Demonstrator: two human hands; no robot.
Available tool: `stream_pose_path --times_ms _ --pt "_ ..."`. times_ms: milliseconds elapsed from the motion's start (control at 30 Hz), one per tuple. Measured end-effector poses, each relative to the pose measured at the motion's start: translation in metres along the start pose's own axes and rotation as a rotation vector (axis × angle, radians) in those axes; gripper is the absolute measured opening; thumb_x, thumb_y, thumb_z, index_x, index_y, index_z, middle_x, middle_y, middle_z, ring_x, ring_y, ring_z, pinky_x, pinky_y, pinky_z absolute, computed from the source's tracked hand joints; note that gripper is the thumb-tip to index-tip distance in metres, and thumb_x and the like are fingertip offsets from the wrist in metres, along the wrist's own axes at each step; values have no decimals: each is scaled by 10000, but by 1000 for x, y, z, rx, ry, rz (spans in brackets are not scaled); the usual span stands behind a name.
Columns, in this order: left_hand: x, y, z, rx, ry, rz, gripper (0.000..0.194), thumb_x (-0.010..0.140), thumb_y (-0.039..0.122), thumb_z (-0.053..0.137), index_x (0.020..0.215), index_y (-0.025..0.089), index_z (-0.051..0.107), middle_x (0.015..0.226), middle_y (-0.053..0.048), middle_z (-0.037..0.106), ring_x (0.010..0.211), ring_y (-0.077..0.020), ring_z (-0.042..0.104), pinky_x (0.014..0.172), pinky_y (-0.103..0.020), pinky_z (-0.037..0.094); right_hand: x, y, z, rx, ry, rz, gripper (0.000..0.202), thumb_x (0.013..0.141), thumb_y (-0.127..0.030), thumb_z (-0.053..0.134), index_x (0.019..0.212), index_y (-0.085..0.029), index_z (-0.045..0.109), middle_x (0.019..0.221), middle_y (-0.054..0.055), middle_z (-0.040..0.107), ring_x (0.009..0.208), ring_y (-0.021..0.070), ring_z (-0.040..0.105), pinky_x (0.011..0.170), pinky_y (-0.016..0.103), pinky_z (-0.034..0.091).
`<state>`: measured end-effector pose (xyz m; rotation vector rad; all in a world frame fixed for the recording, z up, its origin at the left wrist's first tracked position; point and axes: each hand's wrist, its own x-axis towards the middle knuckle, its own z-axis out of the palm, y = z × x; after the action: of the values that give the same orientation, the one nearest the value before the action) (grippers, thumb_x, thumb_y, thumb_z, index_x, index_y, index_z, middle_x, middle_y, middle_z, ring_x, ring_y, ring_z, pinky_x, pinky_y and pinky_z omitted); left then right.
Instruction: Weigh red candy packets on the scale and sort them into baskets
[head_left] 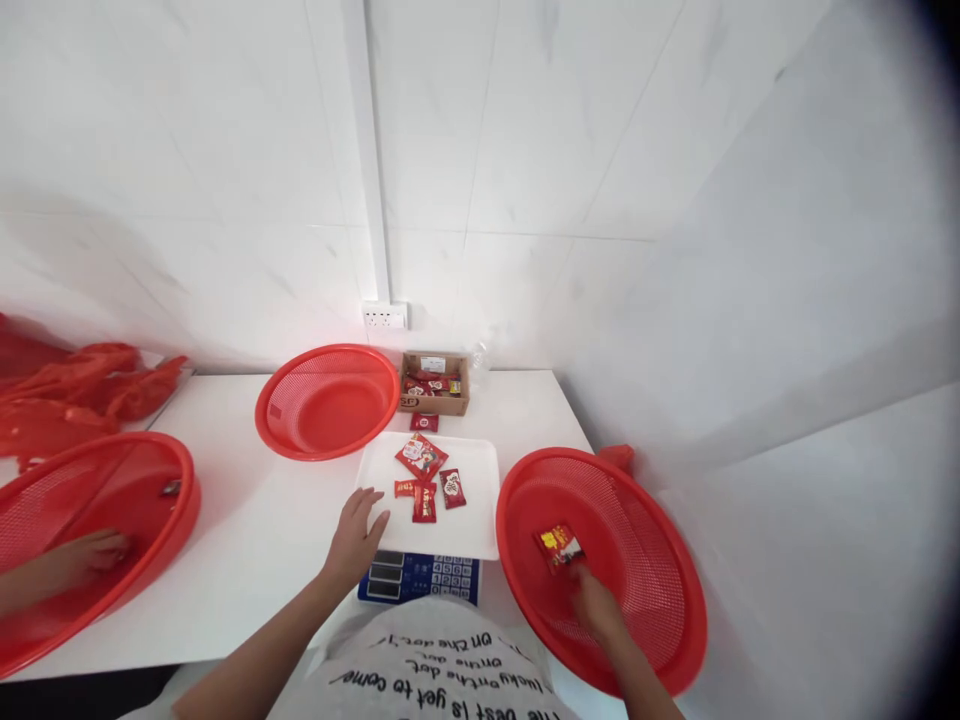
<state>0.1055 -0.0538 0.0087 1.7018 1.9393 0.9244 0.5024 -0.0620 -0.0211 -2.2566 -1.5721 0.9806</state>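
My left hand (358,535) is at the left edge of a white tray (472,525), its fingers apart and nothing in them. On the tray lie several red wrapped snack packets, among them a large one (421,457) and a dark red one (452,488). The tray rests on a scale with a blue keypad (454,578). Inside the red plastic basket (517,470) on the right, my right hand (596,605) has its fingers at the lower edge of a red and yellow snack packet (559,546) and appears to pinch it; the fingertips are partly hidden.
Behind the tray stand a cardboard box (442,404) of packets and one loose packet (424,422). Another red basket (330,449) is at the back left. Far left, another person's hand (86,558) reaches into a red basket (187,490) near red plastic bags (90,390). Walls bound the table.
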Motion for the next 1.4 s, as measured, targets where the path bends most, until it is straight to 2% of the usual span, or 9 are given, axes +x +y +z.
stream_pose_path --times_ms 100,200,367,467,633,700,833,1133,1400 --pt "-4 19 -4 -42 -71 0 312 834 383 451 1050 215 599 1180 -89 587 1216 -260 438 1039 -465 335 -4 -18 -8 35 -9 9 217 729 -261 440 863 -190 595 912 116 686 867 279 647 722 348 494" --pt "-8 47 -7 -144 -255 -33 305 845 402 435 1033 227 600 1119 -67 624 1108 -233 525 988 -410 387 -17 -57 -15 225 18 -91 327 791 -372 402 998 -191 579 1085 114 646 1024 253 596 843 338 473" --pt "-10 94 -5 -367 -618 -65 315 838 439 455 1008 213 591 1000 -51 658 922 -200 584 836 -329 447 -53 -138 -7 645 -234 -277 336 823 -400 426 1080 -208 526 1063 92 649 960 222 610 799 357 498" --pt "-9 110 -3 -435 -759 -8 327 853 462 415 858 185 588 817 -20 626 777 -165 550 731 -286 433 -67 -164 10 758 -336 -318 324 808 -419 479 1051 -212 529 1008 65 655 884 196 615 776 350 493" --pt "-6 110 -5 -392 -738 -35 362 852 471 382 624 194 430 618 38 433 630 -129 420 612 -250 359 -70 -166 25 731 -340 -333 359 771 -460 538 1023 -204 527 830 24 617 777 167 582 688 297 462" --pt "-7 108 -7 -394 -742 -49 371 849 483 384 613 197 399 607 45 398 617 -126 400 600 -247 345 -70 -163 26 668 -358 -315 339 768 -508 533 895 -194 545 727 2 576 672 148 541 612 275 432" --pt "-7 107 -9 -414 -790 -50 387 842 516 380 627 196 421 617 40 418 626 -128 409 612 -246 355 -73 -163 24 602 -484 -309 447 804 -613 416 645 -200 476 577 -27 494 536 121 459 542 258 377" --pt "-7 108 -6 -494 -935 -76 366 808 515 456 691 173 508 640 30 485 606 -122 427 601 -246 354 -77 -169 21 521 -444 -446 444 847 -560 391 601 -198 467 562 -32 475 554 114 444 539 233 339" --pt "-8 111 -10 -567 -956 -127 382 787 530 494 698 161 540 644 24 509 608 -118 424 605 -246 346 -79 -168 23 548 -467 -367 479 853 -573 356 632 -183 522 569 -24 499 540 111 444 529 233 334"
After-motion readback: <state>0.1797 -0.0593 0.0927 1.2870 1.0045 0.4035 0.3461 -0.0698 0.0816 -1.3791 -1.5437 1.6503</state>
